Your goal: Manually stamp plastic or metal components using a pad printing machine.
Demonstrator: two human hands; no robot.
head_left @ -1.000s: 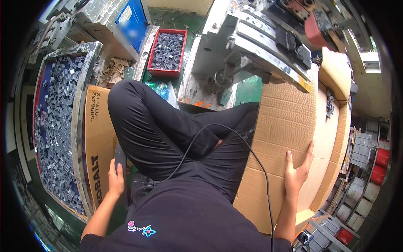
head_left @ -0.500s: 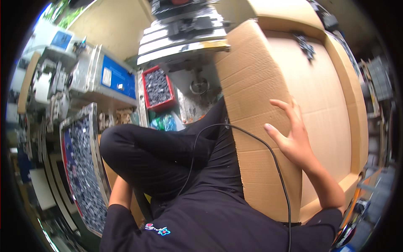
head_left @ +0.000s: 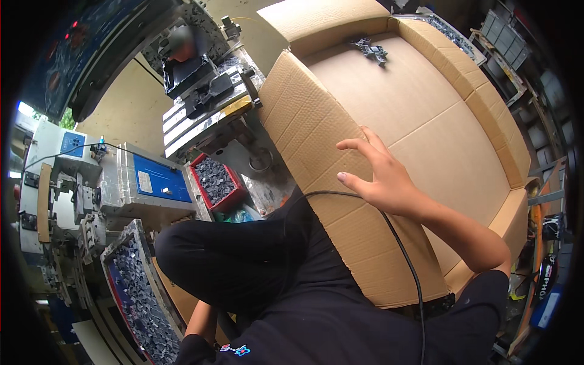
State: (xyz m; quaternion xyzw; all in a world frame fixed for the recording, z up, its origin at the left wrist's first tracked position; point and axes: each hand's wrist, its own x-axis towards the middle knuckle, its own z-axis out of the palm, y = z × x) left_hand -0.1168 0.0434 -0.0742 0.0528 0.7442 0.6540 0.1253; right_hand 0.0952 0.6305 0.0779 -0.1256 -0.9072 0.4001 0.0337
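Observation:
My right hand (head_left: 386, 182) is over the near flap (head_left: 359, 243) of a large open cardboard box (head_left: 426, 128). Its thumb and index finger are spread, with nothing between them. The other fingers reach beyond the flap's inner edge; whether they touch it I cannot tell. A small cluster of dark parts (head_left: 369, 52) lies at the far end of the box floor. Of my left arm only the forearm (head_left: 202, 321) shows, beside my bent knee; the left hand is hidden. A black cable (head_left: 398, 234) runs across the flap below my right hand.
A machine table (head_left: 201, 115) with slots stands ahead. Below it is a red bin (head_left: 219, 182) of small grey pieces. At the left, a metal-rimmed tray (head_left: 146, 304) holds many grey pieces, near a grey cabinet with a blue panel (head_left: 159, 177). Shelving (head_left: 505, 39) stands far right.
The view has swung to the right and tilted, so the box now sits further left. My right hand keeps its spread-finger pose over the flap.

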